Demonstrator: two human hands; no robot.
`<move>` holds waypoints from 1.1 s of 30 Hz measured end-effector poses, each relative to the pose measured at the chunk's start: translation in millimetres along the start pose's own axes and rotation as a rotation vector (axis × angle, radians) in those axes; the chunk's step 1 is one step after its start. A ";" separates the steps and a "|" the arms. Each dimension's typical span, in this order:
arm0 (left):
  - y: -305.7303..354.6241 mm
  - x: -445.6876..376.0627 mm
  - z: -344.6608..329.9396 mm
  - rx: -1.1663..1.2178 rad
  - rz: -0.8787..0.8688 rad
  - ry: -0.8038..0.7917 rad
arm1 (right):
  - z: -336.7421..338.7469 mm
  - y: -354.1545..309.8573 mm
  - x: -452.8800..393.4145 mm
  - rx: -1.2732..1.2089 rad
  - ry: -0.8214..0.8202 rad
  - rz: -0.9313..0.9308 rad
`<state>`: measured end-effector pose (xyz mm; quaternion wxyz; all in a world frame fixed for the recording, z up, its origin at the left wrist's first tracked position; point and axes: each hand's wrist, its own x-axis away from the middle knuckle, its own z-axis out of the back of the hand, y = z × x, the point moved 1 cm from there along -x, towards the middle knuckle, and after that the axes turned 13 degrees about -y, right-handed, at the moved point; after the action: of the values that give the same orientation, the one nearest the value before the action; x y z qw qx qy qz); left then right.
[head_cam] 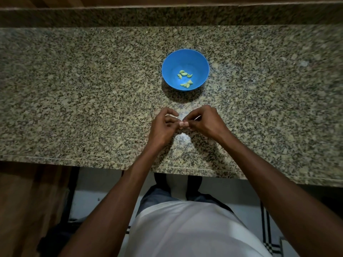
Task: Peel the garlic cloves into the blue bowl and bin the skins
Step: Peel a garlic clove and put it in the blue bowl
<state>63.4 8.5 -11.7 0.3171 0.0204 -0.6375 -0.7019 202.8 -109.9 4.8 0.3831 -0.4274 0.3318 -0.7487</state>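
Pinching one garlic clove between left hand and right hand, I should peel slowly above the worktop, then drop it into the blue bowl.

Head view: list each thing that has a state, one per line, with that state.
Blue bowl: upright on the counter, holding several peeled cloves.
Peeled cloves: loose in the bowl's bottom.
Garlic clove: pinched between both hands, skin partly on.
Left hand: fingers curled, pinching the clove.
Right hand: fingers curled, pinching the clove; a pale strip of skin sticks out by its fingers.
Counter: granite, bowl standing on it.
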 end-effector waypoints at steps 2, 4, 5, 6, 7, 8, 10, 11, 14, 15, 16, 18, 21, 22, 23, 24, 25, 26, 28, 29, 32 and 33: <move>-5.5 -0.4 0.2 -0.108 -0.022 0.114 | -3.0 6.1 -2.0 0.056 0.036 0.002; -14.5 0.7 4.7 -0.239 -0.063 0.227 | -9.3 11.3 -4.8 0.161 0.064 0.020; -21.1 0.7 8.0 -0.319 -0.078 0.258 | -12.9 12.0 -6.4 0.249 0.067 0.024; -28.1 0.4 11.6 -0.408 -0.072 0.262 | -16.9 12.0 -8.0 0.346 0.067 0.027; -34.9 0.1 15.0 -0.498 -0.046 0.240 | -20.9 10.0 -8.6 0.440 0.061 0.023; -41.1 -0.2 18.4 -0.581 -0.015 0.202 | -24.4 7.4 -8.8 0.519 0.050 0.018; -49.6 0.5 22.7 -0.685 0.028 0.122 | -29.6 2.4 -8.2 0.635 0.032 0.020; -51.7 1.1 23.6 -0.703 0.037 0.095 | -31.3 0.9 -7.7 0.678 0.027 0.031; -51.2 3.0 24.0 -0.700 0.061 0.073 | -33.6 -1.7 -8.5 0.788 0.000 0.062; -49.8 3.3 24.0 -0.696 0.068 0.074 | -33.6 -3.5 -9.4 0.825 -0.012 0.067; -48.5 3.1 23.8 -0.693 0.077 0.076 | -33.4 -5.6 -11.0 0.853 -0.021 0.074; -46.4 2.7 23.9 -0.690 0.095 0.071 | -34.3 -10.2 -13.3 0.893 -0.033 0.095; -46.4 1.5 23.6 -0.714 0.090 0.068 | -35.8 -15.5 -13.1 0.921 -0.085 0.108; -46.4 1.6 23.3 -0.722 0.084 0.071 | -35.8 -18.2 -12.4 0.927 -0.100 0.115; -46.4 1.2 22.9 -0.726 0.078 0.076 | -35.8 -20.9 -11.8 0.939 -0.119 0.116; -46.6 0.9 22.7 -0.730 0.076 0.081 | -35.6 -23.2 -11.9 0.951 -0.139 0.113; -46.8 0.6 22.5 -0.735 0.076 0.085 | -35.7 -24.7 -11.9 0.957 -0.156 0.106; -47.1 0.3 22.2 -0.740 0.077 0.088 | -35.6 -25.5 -12.2 0.964 -0.164 0.102; -46.4 0.5 21.7 -0.741 0.079 0.088 | -35.8 -25.8 -12.0 0.979 -0.170 0.092; -46.0 0.7 21.5 -0.737 0.081 0.089 | -35.8 -26.0 -12.1 0.987 -0.178 0.081; -45.1 0.4 21.9 -0.734 0.084 0.092 | -35.3 -28.8 -11.9 1.021 -0.202 0.065; -45.0 0.3 21.4 -0.733 0.082 0.091 | -35.2 -29.5 -11.6 1.028 -0.209 0.063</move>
<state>35.1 26.6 -48.5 0.3593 -0.0889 -0.3293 -0.8687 166.8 -79.6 10.1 0.5969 -0.2465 -0.1058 -0.7561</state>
